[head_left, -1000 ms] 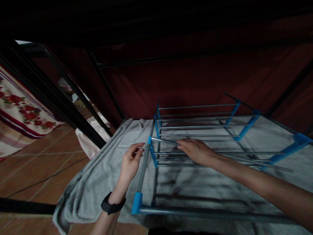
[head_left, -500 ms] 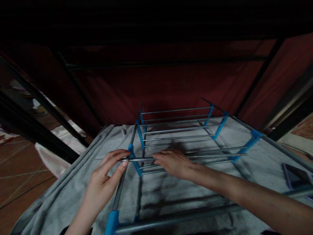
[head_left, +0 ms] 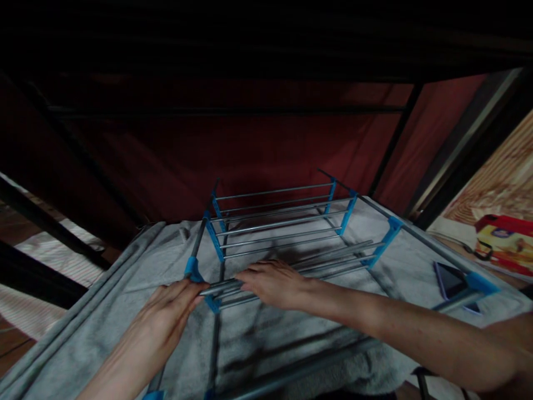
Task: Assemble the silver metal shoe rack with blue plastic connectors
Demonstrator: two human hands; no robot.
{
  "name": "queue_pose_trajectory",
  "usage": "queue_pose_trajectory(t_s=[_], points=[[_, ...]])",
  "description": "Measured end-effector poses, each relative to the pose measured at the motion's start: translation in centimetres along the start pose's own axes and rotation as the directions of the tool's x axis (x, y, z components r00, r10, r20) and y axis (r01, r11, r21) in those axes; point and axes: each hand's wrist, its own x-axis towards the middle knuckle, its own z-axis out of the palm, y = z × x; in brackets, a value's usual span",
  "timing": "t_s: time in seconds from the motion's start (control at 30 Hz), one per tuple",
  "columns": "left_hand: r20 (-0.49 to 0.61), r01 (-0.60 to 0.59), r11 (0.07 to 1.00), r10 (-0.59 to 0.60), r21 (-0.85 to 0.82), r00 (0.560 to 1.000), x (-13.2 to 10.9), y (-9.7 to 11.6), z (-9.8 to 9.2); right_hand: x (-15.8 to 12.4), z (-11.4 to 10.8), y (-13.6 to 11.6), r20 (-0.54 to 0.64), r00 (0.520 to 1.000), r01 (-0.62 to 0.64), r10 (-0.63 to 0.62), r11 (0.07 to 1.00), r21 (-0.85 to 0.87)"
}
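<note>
A rack of grey metal tubes with blue plastic joints (head_left: 192, 268) lies across a grey blanket (head_left: 266, 347). My left hand (head_left: 166, 314) is at the rack's left side, just below a blue joint, with its fingers closed over the end of a loose-looking metal tube (head_left: 222, 287). My right hand (head_left: 270, 282) curls over the same tube further right, its fingertips pressed around it. Thinner crossbars (head_left: 283, 224) run between the blue side pieces behind my hands. The far end of a tube (head_left: 353, 246) slants up to the right, apart from the right-hand blue joint.
A phone (head_left: 452, 282) lies on the blanket at the right, partly under a rack tube. Beyond it are a red and yellow box (head_left: 508, 244) and a cable. Black metal posts (head_left: 397, 141) and a dark red cloth (head_left: 266, 150) stand behind the rack.
The view has swung to the right, bringing the box in. My left hand has turned from a thumb-and-finger pinch to knuckles-up over the tube end. The tube now slants, its far end raised.
</note>
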Motion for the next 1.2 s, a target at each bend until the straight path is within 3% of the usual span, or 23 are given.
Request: queue_pose_trajectory(t_s=[0.13,0.23,0.57,0.83,0.97,1.2], points=[[-0.122,0.030,1.000,-0.030,0.001,0.992,-0.5,-0.3,-0.1,-0.8,0.3,1.4,-0.017,1.000,-0.022,0.022,1.000,-0.016],[-0.153,0.054,0.998,-0.057,-0.024,0.987,-0.5,-0.1,-0.1,-1.3,0.5,2.3,-0.029,0.999,-0.023,0.023,1.000,-0.006],[-0.077,0.097,0.994,-0.101,-0.045,0.992,0.1,-0.7,0.2,-1.4,-0.1,3.2,-0.025,1.000,-0.018,0.018,1.000,-0.008],[-0.034,0.023,1.000,-0.023,0.002,0.999,1.2,-1.2,0.7,-1.9,0.1,4.4,-0.037,0.999,-0.030,0.028,0.999,-0.036],[-0.088,0.076,0.997,-0.075,-0.002,0.993,0.7,-1.5,0.7,-1.7,-0.4,4.3,-0.060,0.998,-0.025,0.021,0.998,-0.065],[-0.049,0.153,0.984,-0.158,-0.092,0.986,-0.2,-3.7,1.3,-1.6,-1.9,3.6,-0.117,0.993,0.005,-0.020,0.992,-0.127]])
